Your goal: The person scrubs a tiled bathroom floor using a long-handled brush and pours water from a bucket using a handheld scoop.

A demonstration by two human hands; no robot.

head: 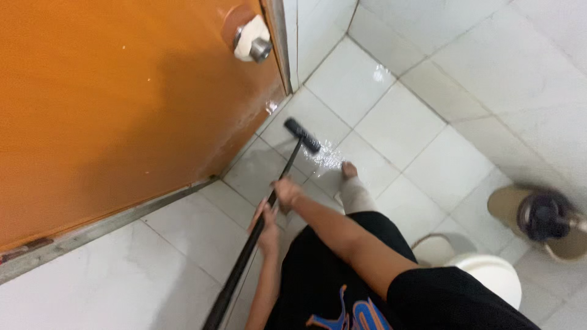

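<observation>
A long black pole (pixel 241 263) ends in a black brush head (pixel 302 135) resting on the wet white floor tiles (pixel 397 125). My right hand (pixel 286 193) grips the pole higher toward the head. My left hand (pixel 267 229) grips it just below, closer to my body. The brush head sits near the foot of the orange door (pixel 122 110), with a patch of foamy water beside it. My bare foot (pixel 350 171) stands just right of the pole. I wear black shorts and a black shirt.
A silver door knob (pixel 254 41) sticks out of the orange door at the top. A white bucket (pixel 489 275) stands at the lower right, and a tan container with a black lid (pixel 544 217) sits by the right wall. White tiled walls enclose the corner.
</observation>
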